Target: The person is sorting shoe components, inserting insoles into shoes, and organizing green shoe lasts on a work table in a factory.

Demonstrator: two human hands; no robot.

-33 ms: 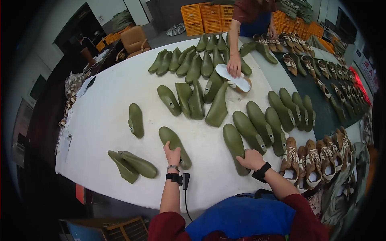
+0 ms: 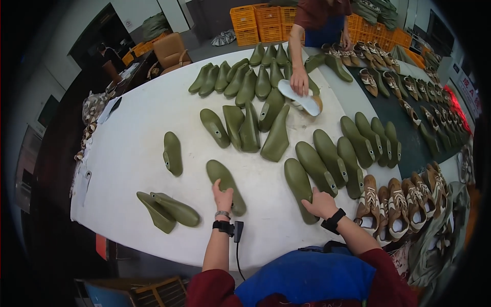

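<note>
On white table (image 2: 133,153), left hand (image 2: 223,196) and right hand (image 2: 320,203) flat, open on smooth olive-green shoe lasts (image 2: 225,185)

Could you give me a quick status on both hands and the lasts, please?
Left hand flat on one green last. Right hand on another last. Neither lifted. Co-worker's hand across the table, well apart.
</note>
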